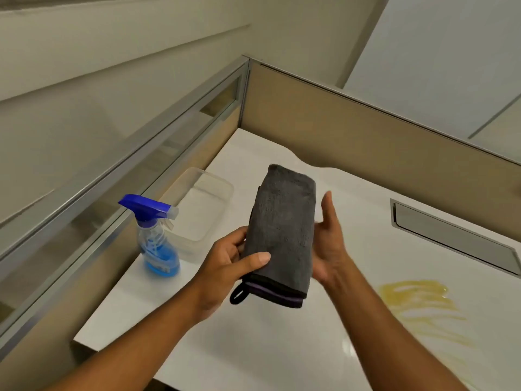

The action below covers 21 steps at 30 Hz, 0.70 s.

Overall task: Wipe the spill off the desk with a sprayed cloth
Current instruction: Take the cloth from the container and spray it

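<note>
Leftmost, a clear plastic spray bottle with a blue trigger head and blue liquid [158, 238] stands upright on the white bench [253, 342], close to the glass partition. Just beside it, toward the back, sits a clear rectangular plastic container [203, 204], touching or nearly touching the bottle.

Next, the left hand [228, 266] grips a folded dark grey microfibre cloth with black and purple edging and a small black hanging loop [282, 232], thumb across its front and fingers curled behind. That cloth is held up above the bench, long side running away from the person, the loop hanging at the near corner.

Further right, the right hand [329, 244] is loose and flat, palm against the cloth's right edge, fingers extended upward and not clenched.

Rightmost, a smeared yellow spill [420, 303] lies on the bench, well apart from the cloth, below a recessed grey metal cable slot [451, 235].
</note>
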Each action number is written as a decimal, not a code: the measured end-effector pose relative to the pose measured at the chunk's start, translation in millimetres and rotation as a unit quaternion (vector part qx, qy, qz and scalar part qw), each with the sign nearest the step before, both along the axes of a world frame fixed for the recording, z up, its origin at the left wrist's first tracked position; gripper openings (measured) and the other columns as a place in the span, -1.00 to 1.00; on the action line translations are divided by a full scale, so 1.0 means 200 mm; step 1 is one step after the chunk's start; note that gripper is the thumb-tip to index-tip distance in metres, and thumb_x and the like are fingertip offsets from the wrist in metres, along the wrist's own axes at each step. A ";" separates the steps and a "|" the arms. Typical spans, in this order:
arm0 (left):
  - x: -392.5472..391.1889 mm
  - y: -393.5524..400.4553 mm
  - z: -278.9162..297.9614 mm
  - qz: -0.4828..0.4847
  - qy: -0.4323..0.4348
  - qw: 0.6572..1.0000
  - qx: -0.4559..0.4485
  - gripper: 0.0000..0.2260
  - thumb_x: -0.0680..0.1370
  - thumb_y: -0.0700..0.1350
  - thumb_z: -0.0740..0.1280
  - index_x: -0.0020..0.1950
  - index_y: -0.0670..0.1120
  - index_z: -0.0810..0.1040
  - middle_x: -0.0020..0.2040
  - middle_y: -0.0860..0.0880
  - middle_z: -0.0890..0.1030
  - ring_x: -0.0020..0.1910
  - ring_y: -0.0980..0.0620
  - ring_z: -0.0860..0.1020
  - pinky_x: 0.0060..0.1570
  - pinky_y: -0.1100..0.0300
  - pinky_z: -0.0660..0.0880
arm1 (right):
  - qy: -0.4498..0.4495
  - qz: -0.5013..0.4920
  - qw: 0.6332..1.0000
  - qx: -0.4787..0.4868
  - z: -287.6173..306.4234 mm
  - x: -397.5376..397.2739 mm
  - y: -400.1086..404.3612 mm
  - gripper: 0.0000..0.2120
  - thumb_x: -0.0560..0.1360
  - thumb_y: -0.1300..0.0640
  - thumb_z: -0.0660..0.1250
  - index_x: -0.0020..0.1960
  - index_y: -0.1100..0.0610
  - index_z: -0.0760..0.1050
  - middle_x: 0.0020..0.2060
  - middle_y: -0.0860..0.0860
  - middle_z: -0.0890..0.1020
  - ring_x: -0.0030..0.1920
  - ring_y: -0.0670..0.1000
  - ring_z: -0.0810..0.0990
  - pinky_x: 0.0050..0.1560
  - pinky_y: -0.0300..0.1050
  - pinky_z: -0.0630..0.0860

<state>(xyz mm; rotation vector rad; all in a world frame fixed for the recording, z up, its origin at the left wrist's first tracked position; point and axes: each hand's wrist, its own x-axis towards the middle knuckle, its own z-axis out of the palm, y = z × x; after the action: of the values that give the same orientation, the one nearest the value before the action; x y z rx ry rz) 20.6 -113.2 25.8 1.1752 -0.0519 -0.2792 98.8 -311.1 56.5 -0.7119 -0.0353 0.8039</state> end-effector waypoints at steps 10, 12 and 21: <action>-0.14 0.01 -0.08 -0.032 0.111 0.993 -0.016 -0.66 0.59 -0.07 0.50 0.37 0.08 0.65 0.32 -0.05 0.73 0.33 -0.08 0.69 0.16 0.15 0.69 | 0.113 -0.071 0.991 -0.010 -0.26 -0.01 0.22 0.26 0.26 -0.63 0.32 0.71 0.09 0.09 0.50 0.14 0.18 0.69 0.13 -0.05 0.68 0.18 -0.29; -0.14 0.01 -0.08 -0.025 0.119 0.992 -0.019 -0.62 0.56 -0.04 0.51 0.38 0.05 0.63 0.31 -0.04 0.74 0.32 -0.07 0.70 0.13 0.17 0.69 | 0.098 -0.011 0.995 0.005 -0.30 -0.02 0.25 0.22 0.34 -0.63 0.22 0.70 0.17 0.10 0.50 0.24 0.30 0.70 0.29 -0.06 0.68 0.26 -0.27; -0.14 0.08 -0.12 0.050 0.112 0.990 0.074 -0.71 0.57 0.03 0.52 0.29 0.07 0.68 0.19 0.01 0.79 0.23 -0.02 0.74 0.23 0.09 0.68 | 0.027 0.066 0.993 0.095 -0.29 0.00 0.28 0.09 0.44 -0.66 0.05 0.49 0.26 0.39 0.22 0.28 0.67 0.36 0.37 0.57 0.64 0.41 -0.17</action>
<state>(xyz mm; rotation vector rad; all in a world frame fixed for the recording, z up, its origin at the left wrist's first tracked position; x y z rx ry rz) -7.0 -97.8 2.6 1.2834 0.2267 -0.3295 98.4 -256.1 -1.8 -0.5107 -0.1102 0.9317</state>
